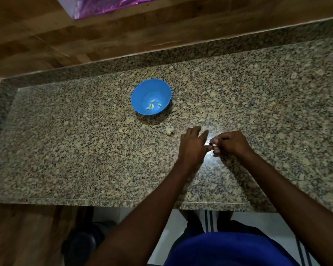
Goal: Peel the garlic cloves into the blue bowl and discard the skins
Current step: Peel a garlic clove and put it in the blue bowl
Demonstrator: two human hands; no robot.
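Pale garlic cloves (153, 105), four or so and already peeled, lie at the bottom of the blue bowl (142, 93), which sits mid-worktop, well beyond the hands. Nearer, the right hand (231, 142) is curled, its fingertips pinching something small that the left hand's (193, 145) thumb meets; it is likely a clove, though too hidden to be sure. The left hand's other fingers are spread loosely. A clump of garlic (170, 129) waits just beyond the left hand, with a scrap of skin (201, 120) nearby.

To peel well, I judge it best to hold the clove steady with one hand and lift the skin from its end with a nail, keeping skins away from the bowl.

The worktop (65, 150) is speckled granite with a raised back edge; wood panelling (46, 35) rises behind, and pale floor shows below.
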